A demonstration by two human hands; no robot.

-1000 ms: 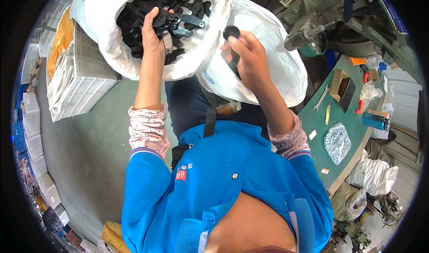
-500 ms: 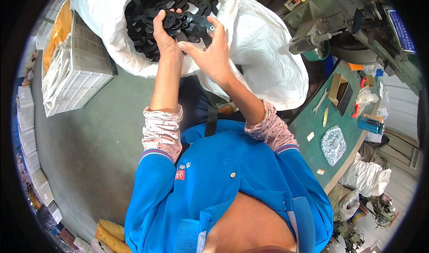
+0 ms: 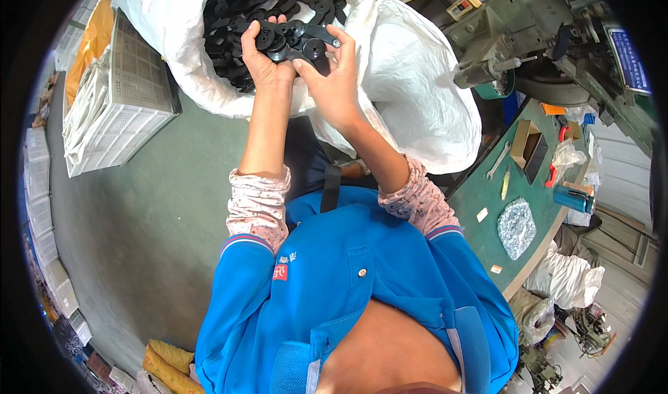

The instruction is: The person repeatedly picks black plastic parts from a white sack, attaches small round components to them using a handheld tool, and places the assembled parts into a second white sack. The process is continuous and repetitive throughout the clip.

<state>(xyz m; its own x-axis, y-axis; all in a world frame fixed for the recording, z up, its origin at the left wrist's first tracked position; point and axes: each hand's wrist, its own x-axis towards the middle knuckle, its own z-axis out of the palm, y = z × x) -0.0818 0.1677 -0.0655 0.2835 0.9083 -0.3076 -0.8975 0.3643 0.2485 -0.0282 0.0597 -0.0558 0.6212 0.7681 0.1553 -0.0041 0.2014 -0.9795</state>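
Several black parts with round discs and flat arms (image 3: 300, 40) rest between my two hands, over the mouth of a big white woven sack (image 3: 177, 67). My left hand (image 3: 268, 63) cups them from the left, fingers curled beneath and thumb up at the side. From the right, my right hand (image 3: 332, 77) closes round the same bunch, its thumb near the lower edge. More black parts (image 3: 226, 28) of the same sort fill the sack behind my hands. What my fingers do underneath the bunch is partly hidden.
A white crate (image 3: 142, 91) with folded sacks stands left. Right of the sack is a white sack or liner (image 3: 424, 95), and beyond it a machine (image 3: 501, 53). The green bench (image 3: 480, 237) holds a wrench (image 3: 497, 160), an open box (image 3: 529, 149), a bagged bundle (image 3: 516, 228) and a blue cup (image 3: 573, 198).
Both hands, with the black parts between them, have shifted slightly right and down in the picture. More of the bunch's discs now show between my palms.
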